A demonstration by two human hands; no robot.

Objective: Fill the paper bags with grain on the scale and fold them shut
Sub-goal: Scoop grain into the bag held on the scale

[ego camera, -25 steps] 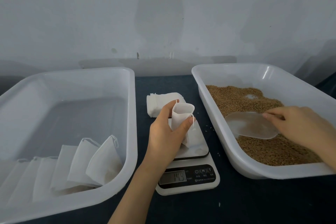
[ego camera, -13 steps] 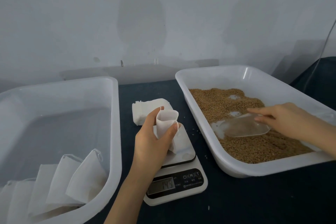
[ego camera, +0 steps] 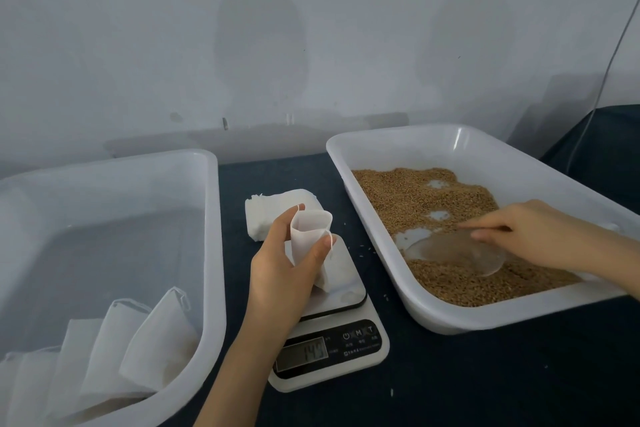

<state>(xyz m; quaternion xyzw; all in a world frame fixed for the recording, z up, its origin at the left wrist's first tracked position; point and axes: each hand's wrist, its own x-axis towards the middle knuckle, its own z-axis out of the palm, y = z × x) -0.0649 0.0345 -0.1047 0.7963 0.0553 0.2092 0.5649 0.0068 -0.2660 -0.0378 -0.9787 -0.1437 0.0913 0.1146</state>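
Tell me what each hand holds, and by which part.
Left hand: open bag, by its sides. Right hand: clear scoop, by its handle.

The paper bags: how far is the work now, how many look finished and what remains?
Done: about five filled bags lie in the left tub. In hand: the left hand holds an open bag on the scale, while the right hand pushes a clear scoop into the grain. Left: filling and folding this bag, then the stack of empty bags.
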